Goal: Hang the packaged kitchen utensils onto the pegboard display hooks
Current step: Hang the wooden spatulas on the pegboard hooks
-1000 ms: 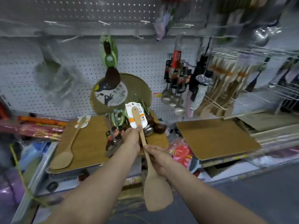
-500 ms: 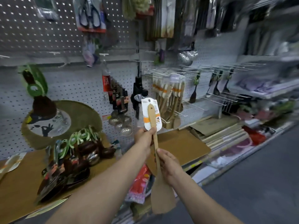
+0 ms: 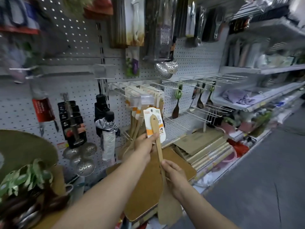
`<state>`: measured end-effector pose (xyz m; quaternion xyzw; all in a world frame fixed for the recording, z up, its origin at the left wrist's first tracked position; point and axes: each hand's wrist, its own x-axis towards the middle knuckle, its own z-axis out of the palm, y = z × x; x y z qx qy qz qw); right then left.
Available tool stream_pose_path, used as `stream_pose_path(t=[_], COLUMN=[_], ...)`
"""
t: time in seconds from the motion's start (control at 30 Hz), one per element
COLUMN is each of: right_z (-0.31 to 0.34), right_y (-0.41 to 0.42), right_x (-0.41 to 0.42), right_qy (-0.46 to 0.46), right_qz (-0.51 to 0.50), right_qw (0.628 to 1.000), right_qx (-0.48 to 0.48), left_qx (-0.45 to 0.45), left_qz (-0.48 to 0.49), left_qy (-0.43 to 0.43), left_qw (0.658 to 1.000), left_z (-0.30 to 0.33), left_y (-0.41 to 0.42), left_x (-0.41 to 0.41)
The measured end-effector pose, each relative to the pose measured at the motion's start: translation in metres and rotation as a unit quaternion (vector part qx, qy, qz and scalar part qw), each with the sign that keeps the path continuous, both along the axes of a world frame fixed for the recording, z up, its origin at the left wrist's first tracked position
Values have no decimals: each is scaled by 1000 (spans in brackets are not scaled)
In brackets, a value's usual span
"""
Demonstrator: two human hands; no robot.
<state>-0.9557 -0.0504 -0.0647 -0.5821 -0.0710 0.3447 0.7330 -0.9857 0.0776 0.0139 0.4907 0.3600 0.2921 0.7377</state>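
A wooden spatula (image 3: 158, 146) on its label card (image 3: 154, 123) stands upright, the left hand (image 3: 145, 144) pinching handle and card near the top, the right hand (image 3: 175, 176) curled round the handle lower down. Just beyond the left fingertips hang bunched wooden spatulas (image 3: 137, 119) on a pegboard hook (image 3: 132, 90), and below the right fingers lies a wooden cutting board (image 3: 145, 187).

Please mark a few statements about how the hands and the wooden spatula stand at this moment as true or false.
1. The left hand pinches the spatula just below its card. True.
2. The right hand hangs empty. False: it grips the spatula's handle lower down.
3. The spatula already hangs on a hook. False: both hands hold it in front of the pegboard.
4. Similar wooden spatulas hang behind the card. True.
5. The spatula's blade points up. False: it points down, card end up.
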Motion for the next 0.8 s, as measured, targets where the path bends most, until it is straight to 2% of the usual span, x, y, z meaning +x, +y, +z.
stream_pose_path(t=[0.4,0.8], right_z=[-3,-16], right_y=[49,78], right_x=[72,133], right_qy=[14,1], right_qz=[42,129], right_qw=[999,992], right_qx=[24,10], left_qx=[-24,14], left_qz=[32,111], left_qy=[-11,11], left_qw=[999,994], left_z=[14,7], left_y=[28,44], left_x=[54,92])
